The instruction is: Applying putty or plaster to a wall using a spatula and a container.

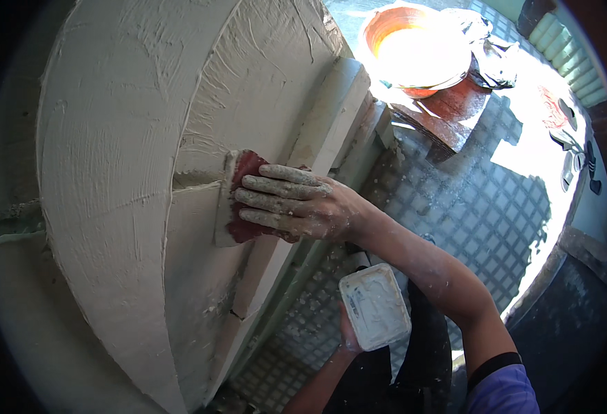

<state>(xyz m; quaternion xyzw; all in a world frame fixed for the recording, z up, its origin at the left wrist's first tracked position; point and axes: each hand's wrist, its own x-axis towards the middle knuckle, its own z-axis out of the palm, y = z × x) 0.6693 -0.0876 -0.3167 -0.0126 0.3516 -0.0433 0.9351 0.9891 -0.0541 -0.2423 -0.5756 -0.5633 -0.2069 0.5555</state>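
My right hand, its fingers caked with whitish putty, presses a dark red putty spreader against a plastered wall panel. The spreader's pale, putty-smeared edge lies next to a raised curved band that runs down the panel. Ridges and streaks of wet putty mark the upper part of the surface. Lower down, my left hand grips a small white rectangular tub from its left side. Whitish putty coats the inside of the tub. Most of the left hand's fingers are hidden beneath it.
A ledge juts out slantwise along the panel. Beyond it, an orange bucket in glaring sunlight stands by reddish-brown boards on a tiled floor. Crumpled plastic lies beside the bucket. Footwear sits at the far right.
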